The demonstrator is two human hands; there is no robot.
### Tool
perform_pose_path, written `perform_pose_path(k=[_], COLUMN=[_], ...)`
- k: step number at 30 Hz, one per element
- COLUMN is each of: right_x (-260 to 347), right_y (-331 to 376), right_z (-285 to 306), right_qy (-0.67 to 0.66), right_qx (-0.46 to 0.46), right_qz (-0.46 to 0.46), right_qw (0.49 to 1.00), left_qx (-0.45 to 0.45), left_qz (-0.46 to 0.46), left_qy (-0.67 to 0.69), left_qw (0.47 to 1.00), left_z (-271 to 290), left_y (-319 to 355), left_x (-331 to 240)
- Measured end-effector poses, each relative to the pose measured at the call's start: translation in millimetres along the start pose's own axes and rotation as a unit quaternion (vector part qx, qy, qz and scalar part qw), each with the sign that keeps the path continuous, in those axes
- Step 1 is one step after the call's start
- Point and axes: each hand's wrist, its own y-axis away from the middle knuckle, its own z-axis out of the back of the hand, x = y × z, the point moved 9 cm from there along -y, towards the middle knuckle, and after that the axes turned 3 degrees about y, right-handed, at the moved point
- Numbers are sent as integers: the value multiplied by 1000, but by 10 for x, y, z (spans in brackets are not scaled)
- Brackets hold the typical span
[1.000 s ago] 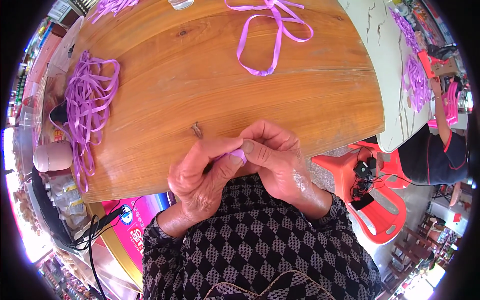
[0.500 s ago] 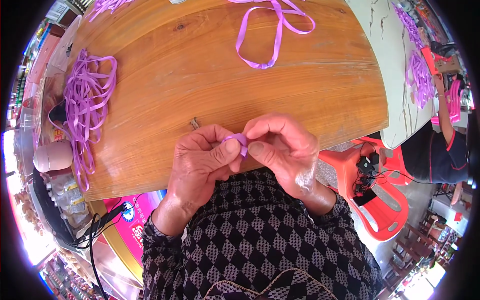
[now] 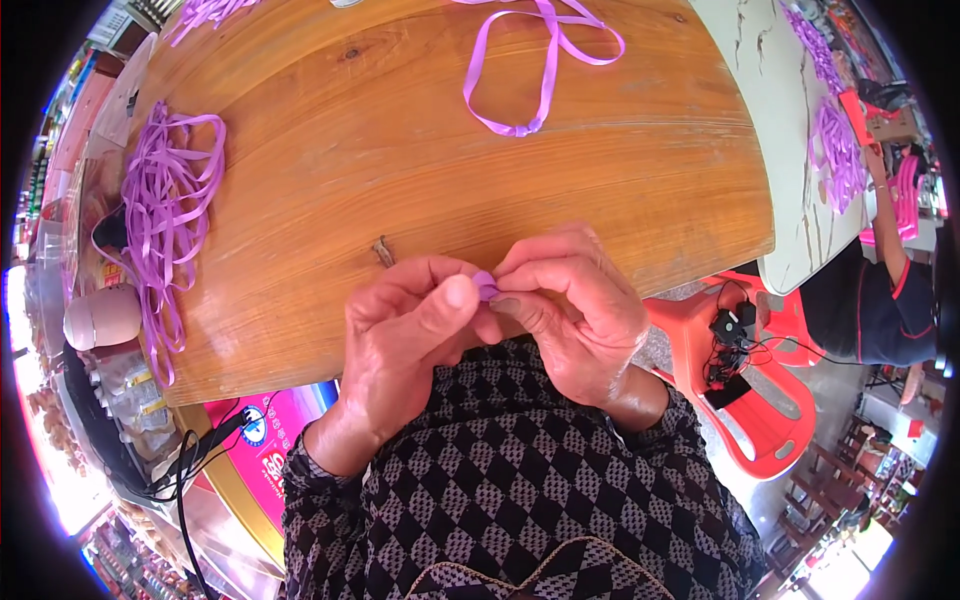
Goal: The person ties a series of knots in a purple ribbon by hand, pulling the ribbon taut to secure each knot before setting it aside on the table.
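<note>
1. Left hand point(image 3: 400, 315) holds a small, curled, purple ribbon piece point(image 3: 486, 286) pinched at its thumb and fingers
2. Right hand point(image 3: 580, 315) grips the same ribbon piece narrowly, thumb against forefinger
3. Ribbon piece sits between both hands, near the close edge of the brown wooden table point(image 3: 330, 180)
4. Farther off lies a flat purple ribbon loop point(image 3: 548, 85); leftward, a tangled purple ribbon bundle point(image 3: 160, 210)

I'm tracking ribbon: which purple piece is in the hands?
The small curled ribbon between the left hand and right hand; the looped ribbon and heaped ribbons at left lie untouched.
</note>
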Motion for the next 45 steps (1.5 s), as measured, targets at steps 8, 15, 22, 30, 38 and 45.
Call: perform_pose_path(k=[8,15,22,30,38,45], right_x=[-234,-318,-291,-13,296,241], right_y=[-32,-1,101,-164,-304,-312], right_z=[-83,-67,-155,4,52,92], right_qy=[-323,-336,-305,-90,60,76], right_qx=[-22,-12,131,133,120,108], right_qz=[-172,-198,-287,-61,107,107], right_qw=[931,921,899,985,985,985], left_qx=[59,-65,-104,31,125,84], left_qz=[-66,-128,-293,-239,35,112], left_qy=[-52,-90,-220,-480,-87,-56], left_qw=[995,986,925,844,988,989], left_z=[-97,157,155,-120,-154,-125], left_y=[25,50,261,153,-52,-73], left_x=[-117,-389,-821,-719,-156,-24])
